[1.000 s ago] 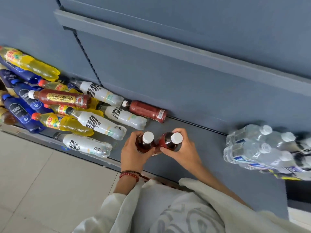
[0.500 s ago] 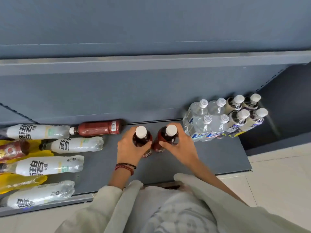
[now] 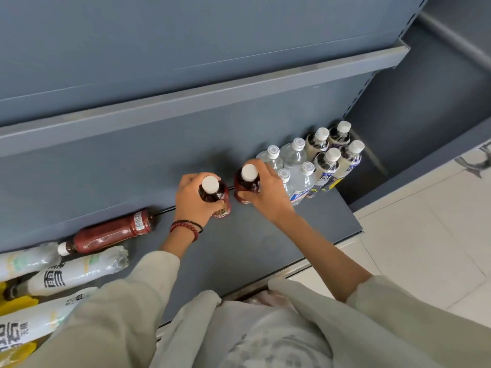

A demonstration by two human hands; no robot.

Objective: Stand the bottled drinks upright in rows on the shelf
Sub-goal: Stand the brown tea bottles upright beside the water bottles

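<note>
Both our hands are wrapped round drinks. Our left hand [image 3: 194, 201] grips one dark-red bottle [image 3: 214, 193] and our right hand [image 3: 268, 193] grips a second dark-red bottle [image 3: 245, 183]. Both bottles are upright with white caps up, side by side over the middle of the shelf [image 3: 265, 240]. We cannot tell whether their bases are down yet.

We judge the task well short of half done. Nearest us on the left, the white-labelled bottles [image 3: 77, 269] lie on their sides, with something yellow [image 3: 16, 304] at the frame edge. Further back a red bottle [image 3: 111, 232] lies flat against the back panel. All of these are left to stand. Far right, the done part is four clear bottles [image 3: 293, 158] and, beyond them, four pale bottles [image 3: 333, 155], upright in two rows.

Against half a second ago, we have carried the pair rightward. Then shelf showed between our right hand and the clear bottles. Now that hand sits just beside them, overlapping the nearest in view. The fallen red bottle has not moved on the shelf.
</note>
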